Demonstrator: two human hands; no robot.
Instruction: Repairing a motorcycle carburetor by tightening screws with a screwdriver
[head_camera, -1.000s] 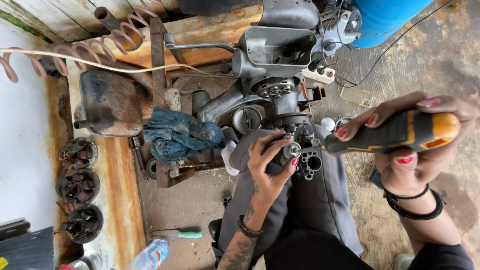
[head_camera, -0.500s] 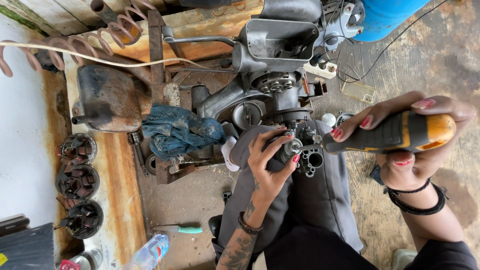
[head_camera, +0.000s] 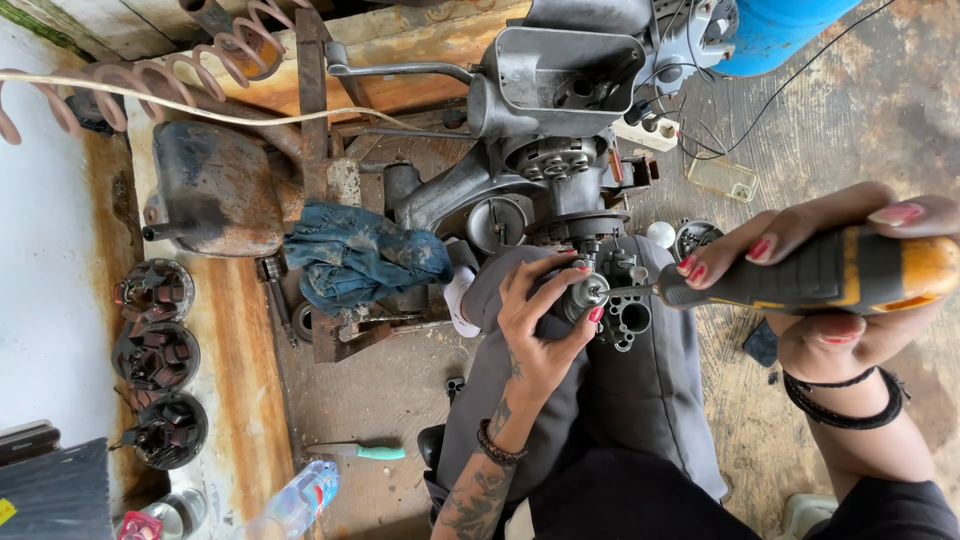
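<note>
In the middle of the frame the left hand (head_camera: 540, 325) grips a small metal carburettor (head_camera: 600, 300) on the lap, and the right hand (head_camera: 840, 290) clasps a screwdriver (head_camera: 800, 275) whose tip meets it, so turning a screw seems in hand, needing steady aligned pressure.

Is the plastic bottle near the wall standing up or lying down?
Lying down. The plastic bottle rests on its side on the floor, beside the green-handled tool.

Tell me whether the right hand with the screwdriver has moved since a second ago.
No, barely. The right hand keeps the screwdriver tip at the carburetor on the lap, in the same place relative to the engine.
</note>
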